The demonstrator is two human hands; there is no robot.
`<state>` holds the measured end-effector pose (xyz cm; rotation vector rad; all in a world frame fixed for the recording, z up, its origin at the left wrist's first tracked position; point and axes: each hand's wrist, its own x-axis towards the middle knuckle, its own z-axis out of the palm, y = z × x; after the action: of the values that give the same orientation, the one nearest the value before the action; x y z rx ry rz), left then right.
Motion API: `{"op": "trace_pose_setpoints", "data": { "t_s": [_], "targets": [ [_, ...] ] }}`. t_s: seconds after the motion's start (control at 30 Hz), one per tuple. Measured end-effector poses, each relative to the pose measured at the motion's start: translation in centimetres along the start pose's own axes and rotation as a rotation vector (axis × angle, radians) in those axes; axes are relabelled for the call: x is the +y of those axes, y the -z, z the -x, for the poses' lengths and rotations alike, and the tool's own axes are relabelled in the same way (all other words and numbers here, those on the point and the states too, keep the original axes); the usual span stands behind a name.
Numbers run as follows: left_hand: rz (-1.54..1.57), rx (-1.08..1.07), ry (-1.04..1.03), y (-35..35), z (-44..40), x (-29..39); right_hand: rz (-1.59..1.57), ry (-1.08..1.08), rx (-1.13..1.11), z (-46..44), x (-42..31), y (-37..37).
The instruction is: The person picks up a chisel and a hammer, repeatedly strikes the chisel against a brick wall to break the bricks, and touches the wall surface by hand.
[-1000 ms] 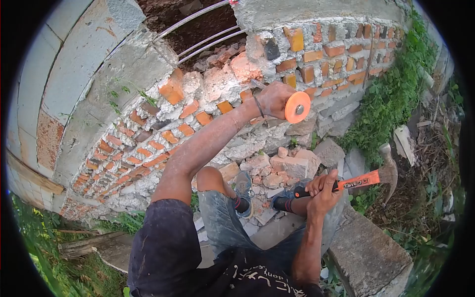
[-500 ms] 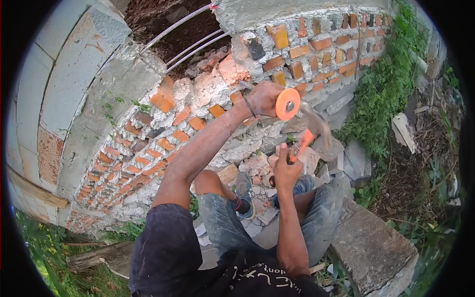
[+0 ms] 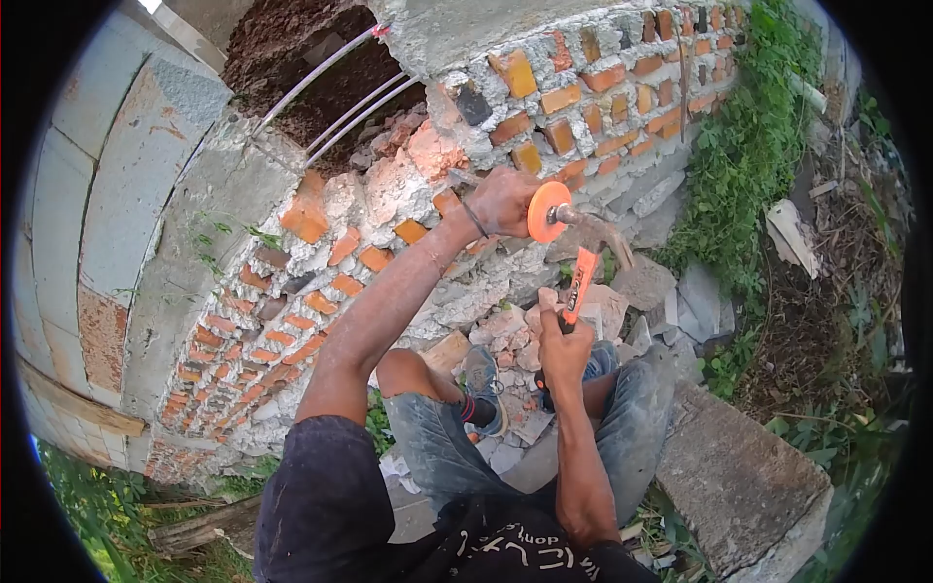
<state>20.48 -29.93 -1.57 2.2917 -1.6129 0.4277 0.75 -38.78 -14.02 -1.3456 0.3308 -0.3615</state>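
My left hand (image 3: pixel 503 202) is wrapped round a chisel with a round orange hand guard (image 3: pixel 550 211); its metal tip lies against the broken brick edge of the wall (image 3: pixel 389 189). The grip inside the fist is hidden. My right hand (image 3: pixel 566 350) grips a claw hammer (image 3: pixel 583 282) with an orange and black handle, held upright over my right knee. The hammer's head is beside the chisel's struck end, at or very near it, and slightly blurred.
Metal bars (image 3: pixel 335 117) cross a dark hole in the wall. Brick rubble (image 3: pixel 505 335) lies round my shoes. A concrete slab (image 3: pixel 739 466) is at the lower right, green plants (image 3: pixel 739 185) climb the right side, and a plank (image 3: pixel 83 398) crosses the left.
The hammer has swung from the far right, inward and up to the chisel's end. My left hand keeps its hold, and the view has shifted slightly.
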Motion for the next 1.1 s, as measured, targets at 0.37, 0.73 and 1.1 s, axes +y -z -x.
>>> {"op": "trace_pose_setpoints", "data": {
  "t_s": [0.37, 0.73, 1.1],
  "targets": [
    [-0.037, 0.009, 0.056, -0.2, -0.5, 0.1, -0.358, 0.095, 0.212, 0.3, 2.2, 0.0],
    [-0.087, 0.012, 0.048, -0.3, -0.3, -0.3, -0.739, -0.137, 0.321, -0.8, -2.9, -0.7],
    [-0.108, -0.017, 0.076, -0.8, -0.3, -0.9, -1.064, 0.231, 0.429, -3.2, -8.2, 5.9]
  ]
}}
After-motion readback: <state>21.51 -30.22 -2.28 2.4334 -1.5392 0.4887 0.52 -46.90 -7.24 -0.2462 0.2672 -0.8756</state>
